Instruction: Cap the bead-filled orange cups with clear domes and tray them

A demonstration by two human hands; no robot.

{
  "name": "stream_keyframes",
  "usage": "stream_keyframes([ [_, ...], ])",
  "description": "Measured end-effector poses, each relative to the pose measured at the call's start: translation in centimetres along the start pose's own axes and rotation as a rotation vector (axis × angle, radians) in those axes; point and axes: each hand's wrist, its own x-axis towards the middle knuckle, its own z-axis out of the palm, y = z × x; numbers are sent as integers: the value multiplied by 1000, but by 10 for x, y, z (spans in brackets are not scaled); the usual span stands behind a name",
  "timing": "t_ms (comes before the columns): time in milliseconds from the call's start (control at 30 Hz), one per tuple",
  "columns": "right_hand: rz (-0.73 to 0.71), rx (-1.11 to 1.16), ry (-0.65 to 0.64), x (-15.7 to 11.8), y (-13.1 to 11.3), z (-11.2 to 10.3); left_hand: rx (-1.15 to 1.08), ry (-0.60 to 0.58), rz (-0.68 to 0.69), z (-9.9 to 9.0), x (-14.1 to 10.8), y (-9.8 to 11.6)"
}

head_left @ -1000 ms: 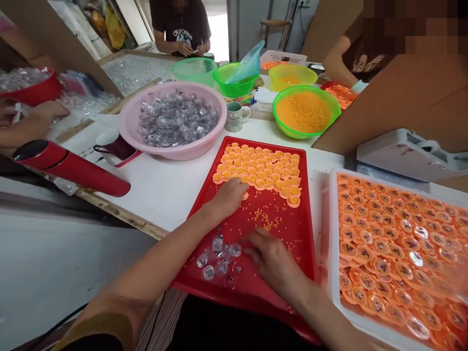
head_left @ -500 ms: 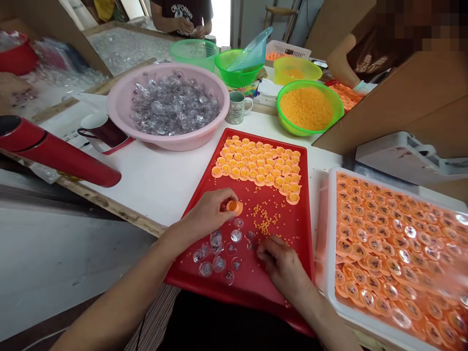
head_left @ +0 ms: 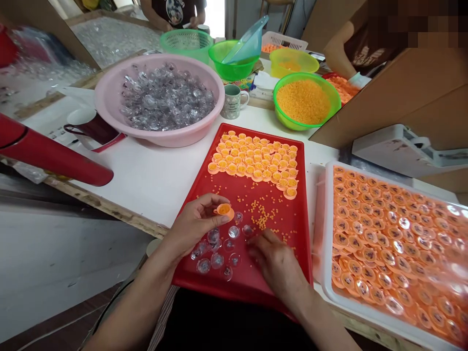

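Note:
Between thumb and fingers, my left hand (head_left: 197, 219) holds a small orange toy cup on a saucer (head_left: 224, 210) above the red tray (head_left: 204, 195). My right hand (head_left: 280, 258) is low over the tray, fingers curled beside the clear plastic discs (head_left: 217, 261); whether it pinches anything is hidden. Small yellow beads (head_left: 261, 214) lie scattered just beyond its fingertips. At the tray's far end, rows of orange cups with yellow filling (head_left: 252, 158) stand close together.
A pink basin (head_left: 106, 105) of clear discs stands back left, near a mug (head_left: 231, 102). Behind the tray is a green bowl of yellow beads (head_left: 305, 100). At right sits a box of finished-looking orange cups (head_left: 383, 234); a red flask (head_left: 73, 158) leans in at left. Two people are beyond.
My left hand has turned, tilting the orange cup so its inside and saucer show more. My right hand has shifted slightly left toward the discs. The whole view has moved a little.

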Motion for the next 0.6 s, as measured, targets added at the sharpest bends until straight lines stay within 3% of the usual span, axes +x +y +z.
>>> stream_keyframes([
  [167, 9, 147, 33, -3, -3, 15, -29, -53, -56, 14, -6, -3],
  [333, 320, 1052, -1, -9, -4, -6, 24, -100, -50, 19, -8, -7],
  [400, 384, 1270, 55, -12, -5, -15, 63, -125, -40, 21, -8, -7],
  [600, 391, 1438, 84, -18, -5, -23, 88, -191, -83, 36, -7, -3],
])
